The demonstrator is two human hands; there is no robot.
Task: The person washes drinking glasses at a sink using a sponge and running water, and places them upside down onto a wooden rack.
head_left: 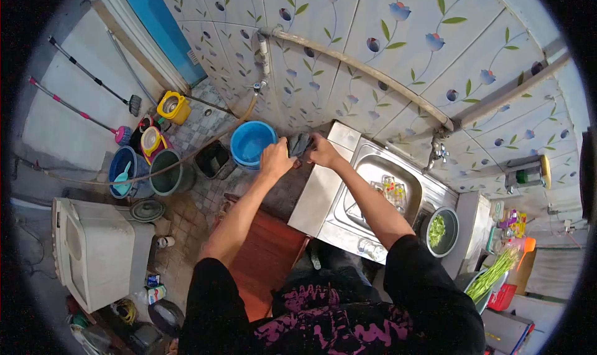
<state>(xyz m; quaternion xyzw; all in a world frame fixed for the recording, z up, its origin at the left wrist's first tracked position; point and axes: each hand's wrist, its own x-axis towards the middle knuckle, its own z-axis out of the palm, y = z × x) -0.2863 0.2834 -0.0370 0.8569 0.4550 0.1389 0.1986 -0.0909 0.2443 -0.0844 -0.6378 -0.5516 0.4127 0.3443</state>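
Note:
Both my hands grip a dark grey cloth [300,145], bunched up and stretched between them. My left hand [277,161] is closed on its left end, close to the rim of a blue bucket [254,141]. Closed on the other end is my right hand [323,151], beside the corner of the pale counter [318,196]. Fine details of the cloth are too small to make out, and my fingers cover part of it.
Right of the counter is a steel sink [367,168] with several glasses [393,193] in it. A pot of chopped greens [437,230] stands beside the sink. More buckets [171,171] and a hose [205,149] lie to the left, with a white washing machine [102,249] nearer me.

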